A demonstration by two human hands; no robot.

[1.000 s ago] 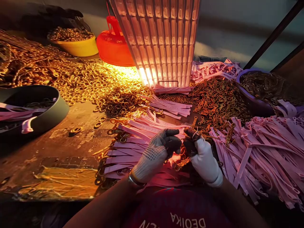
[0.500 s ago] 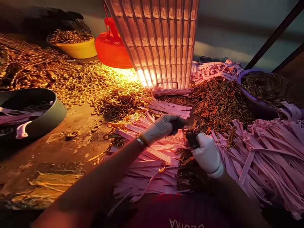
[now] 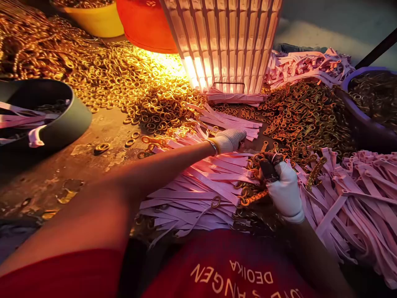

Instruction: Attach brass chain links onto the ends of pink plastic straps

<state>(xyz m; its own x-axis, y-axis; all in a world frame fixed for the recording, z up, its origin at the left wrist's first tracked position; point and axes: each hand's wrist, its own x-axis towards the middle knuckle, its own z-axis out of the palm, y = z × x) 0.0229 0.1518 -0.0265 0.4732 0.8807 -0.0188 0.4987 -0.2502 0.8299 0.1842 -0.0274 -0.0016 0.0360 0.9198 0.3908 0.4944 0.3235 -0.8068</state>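
My left hand point(image 3: 230, 141), in a dotted whitish glove, reaches over the far part of a heap of pink flat straps point(image 3: 201, 182). Its fingers point down and away from me, and their tips are mostly hidden. On the right, my right hand point(image 3: 283, 186) wears a white glove with dark fingertips. Its fingers are curled closed beside the strap ends; what they pinch is too small to make out. Just below it lies a short metal chain point(image 3: 254, 198). A single ring point(image 3: 215, 202) rests on the straps nearer my body.
Brass-coloured rings point(image 3: 158, 103) are heaped at the back left, metal links point(image 3: 304, 118) at the back right. A lit orange lamp point(image 3: 145, 29) stands beside a ribbed panel point(image 3: 229, 45). A dark tub point(image 3: 77, 111), purple basin point(image 3: 350, 87) and more straps point(image 3: 366, 207) flank the work.
My left hand has moved away from my right hand, and its fingers now point lower. My right hand stays closed near the strap ends. The view has tilted downward, showing more red shirt.
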